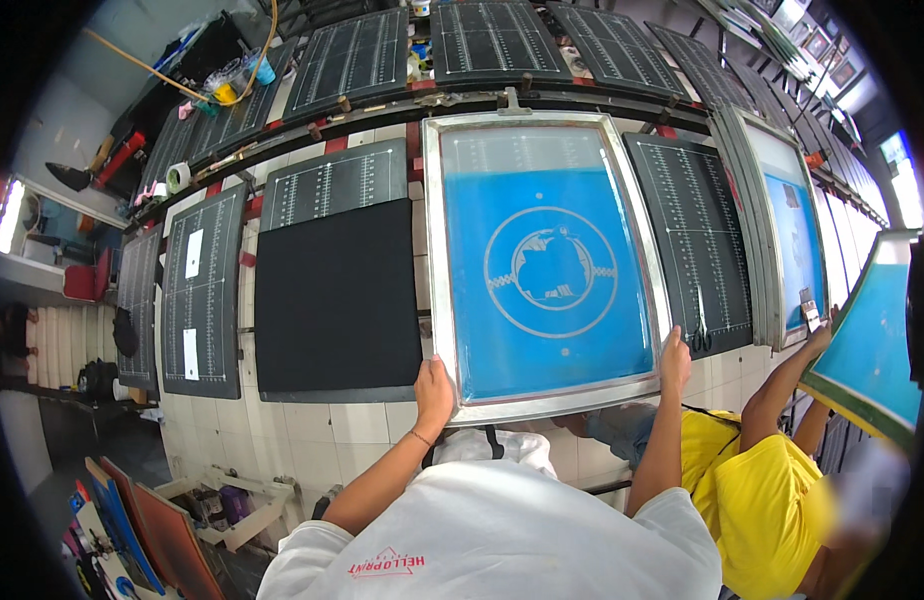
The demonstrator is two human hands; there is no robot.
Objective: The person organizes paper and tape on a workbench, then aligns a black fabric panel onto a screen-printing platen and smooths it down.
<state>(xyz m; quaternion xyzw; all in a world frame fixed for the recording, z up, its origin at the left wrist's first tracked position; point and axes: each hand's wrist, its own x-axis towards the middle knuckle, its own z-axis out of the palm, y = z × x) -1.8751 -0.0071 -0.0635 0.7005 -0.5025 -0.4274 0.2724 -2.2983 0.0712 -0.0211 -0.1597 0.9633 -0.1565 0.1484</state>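
Left hand (434, 392) is gripping the metal-framed screen (550, 275) at its lower-left corner; right hand (675, 362) is clamping its right bar (642, 240), low down. Screen's sitting between the cloth-covered board's (332, 180) right edge and another board (697, 240). Probably handling stiff, lightish; mesh (582, 370) likely fragile, bars safest.

The person wore a loose white T-shirt (542, 525) with short sleeves (682, 530). Small red lettering under a peaked outline (387, 563) marked the fabric. A thin, dark bracelet (420, 437) circled the left wrist. Left hand (434, 392) and right hand (675, 362) were bare.
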